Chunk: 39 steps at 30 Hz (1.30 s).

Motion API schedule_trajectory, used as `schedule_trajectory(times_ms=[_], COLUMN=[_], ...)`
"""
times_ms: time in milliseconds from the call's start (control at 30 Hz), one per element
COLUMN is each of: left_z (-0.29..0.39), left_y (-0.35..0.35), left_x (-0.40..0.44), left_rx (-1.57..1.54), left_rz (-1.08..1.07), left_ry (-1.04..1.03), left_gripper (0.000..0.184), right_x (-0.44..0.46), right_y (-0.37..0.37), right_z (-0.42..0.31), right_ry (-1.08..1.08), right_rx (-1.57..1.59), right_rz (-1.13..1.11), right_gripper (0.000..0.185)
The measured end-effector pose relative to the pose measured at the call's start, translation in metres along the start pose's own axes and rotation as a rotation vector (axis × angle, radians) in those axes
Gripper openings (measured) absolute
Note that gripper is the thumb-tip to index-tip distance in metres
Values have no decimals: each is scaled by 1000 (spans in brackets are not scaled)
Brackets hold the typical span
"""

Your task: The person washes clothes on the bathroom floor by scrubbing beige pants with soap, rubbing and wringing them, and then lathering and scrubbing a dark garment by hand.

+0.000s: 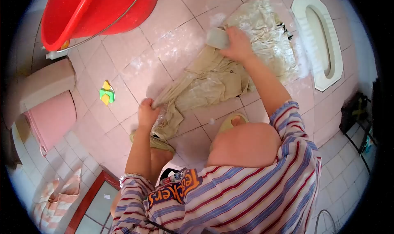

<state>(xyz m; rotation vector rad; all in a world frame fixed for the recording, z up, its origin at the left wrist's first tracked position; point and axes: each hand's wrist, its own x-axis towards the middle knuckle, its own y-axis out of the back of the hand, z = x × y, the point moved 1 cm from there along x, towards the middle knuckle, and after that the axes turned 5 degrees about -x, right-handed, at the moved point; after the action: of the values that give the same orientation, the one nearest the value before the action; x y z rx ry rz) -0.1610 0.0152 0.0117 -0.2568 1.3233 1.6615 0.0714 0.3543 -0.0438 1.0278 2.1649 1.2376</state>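
Note:
A wet khaki garment [213, 86], which looks like a pair of trousers, lies spread and wrinkled over the pink floor tiles. Whitish suds coat its upper right part. At its lower left end, my left hand [147, 114] is closed on a bunched edge of the cloth. My right hand [239, 45] grips a pale grey rectangular block [217, 38] at the garment's upper edge. Whether the block is a bar of soap or a brush, I cannot tell. My fingers hide its right end.
A large red bucket [123, 12] with a wire handle stands at the upper left. A white squat toilet [322, 43] is set in the floor on the right. Near my left hand lies a small green and yellow object [107, 93]. A pink bin [53, 119] is farther left.

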Motion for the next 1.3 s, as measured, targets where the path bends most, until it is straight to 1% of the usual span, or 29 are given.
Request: schedule_trajectory(times_ms=[33, 67, 133, 167, 200, 233, 300, 333, 367, 400, 433, 467, 533, 567, 633, 667, 700, 733, 767, 833, 867, 933, 967, 1000, 1067, 1100, 1167, 1233, 1300], left_z=[8, 15, 23, 24, 18, 7, -13, -13, -12, -11, -11, -8, 2, 4, 5, 10, 17, 21, 19, 8, -1, -3, -6, -6, 0, 0, -3, 3, -3], left_y=[7, 13, 22, 24, 20, 13, -5, -12, -19, -26, -34, -40, -46, -50, -56, -54, -53, -53, -55, -66, -70, -65, -66, -68, -69, -71, -82, -78, -79], left_x=[-3, -8, -21, -26, -28, -30, -36, -40, -39, -40, -44, -45, -43, -40, -34, -38, -47, -55, -60, -64, -62, -56, -61, -62, -57, -58, -61, -68, -71], left_rx=[73, 150, 140, 136, 173, 171, 317, 349, 343, 270, 200, 199, 87, 86, 218, 223, 410, 601, 606, 655, 693, 685, 678, 677, 682, 675, 601, 593, 596], left_rz=[205, 412, 477, 535, 571, 571, 335, 234, 232, 131, 26, 19, 232, 234, 181, 189, 172, 147, 149, 136, 126, 108, 93, 89, 93, 99, 90, 66, 28], left_ry=[-202, -400, -386, -386, -470, -461, -473, -427, -430, -351, -267, -265, -293, -294, -266, -268, -518, -767, -766, -858, -789, -734, -689, -688, -704, -708, -606, -645, -678], left_gripper=[19, 18, 17, 16, 17, 17, 23, 25, 25, 24, 25, 25, 26, 26, 22, 22, 20, 21, 21, 23, 22, 24, 25, 25, 30, 30, 35, 36, 37], right_x=[0, 0, -8, -21, -43, -65, -102, -116, -127, -133, -136, -133, -109, -95, -79, -80, -84, -93, -103, -109, -112, -84, -51, -40, -31, -32, -39, -73, -130], right_y=[1, 7, 24, 26, 30, 33, 33, 34, 32, 35, 34, 31, 37, 38, 16, 1, -15, -29, -40, -55, -61, -39, -45, 2, 21, 24, 14, -25, -57], right_z=[-7, -10, -8, -5, -1, 4, 16, 19, 22, 18, 14, 9, -26, -48, -80, -102, -121, -137, -145, -131, -118, -76, -16, 2, 14, 5, -30, -75, -127], right_ry=[34, 48, 73, 83, 212, 339, 463, 462, 507, 550, 544, 376, 52, -106, -7, 173, 351, 469, 587, 642, 697, 371, 223, 27, 4, 8, -20, 267, 478], right_rx=[-135, -137, -8, -4, -114, -225, -283, -286, -200, -108, -105, 32, 264, 363, 331, 214, 94, 105, 117, 62, 6, -422, -181, -129, -385, -394, -317, -301, 127], right_rz=[-117, -120, 66, 60, 137, 214, -239, -245, -360, -480, -492, -357, -98, 23, 25, -24, -71, -166, -265, -270, -286, -191, -333, -27, 2, 6, -55, -177, -340], right_gripper=[72, 72, 69, 69, 70, 71, 73, 73, 74, 75, 75, 76, 75, 72, 65, 62, 58, 57, 55, 51, 48, 40, 41, 44, 47, 47, 47, 47, 50])
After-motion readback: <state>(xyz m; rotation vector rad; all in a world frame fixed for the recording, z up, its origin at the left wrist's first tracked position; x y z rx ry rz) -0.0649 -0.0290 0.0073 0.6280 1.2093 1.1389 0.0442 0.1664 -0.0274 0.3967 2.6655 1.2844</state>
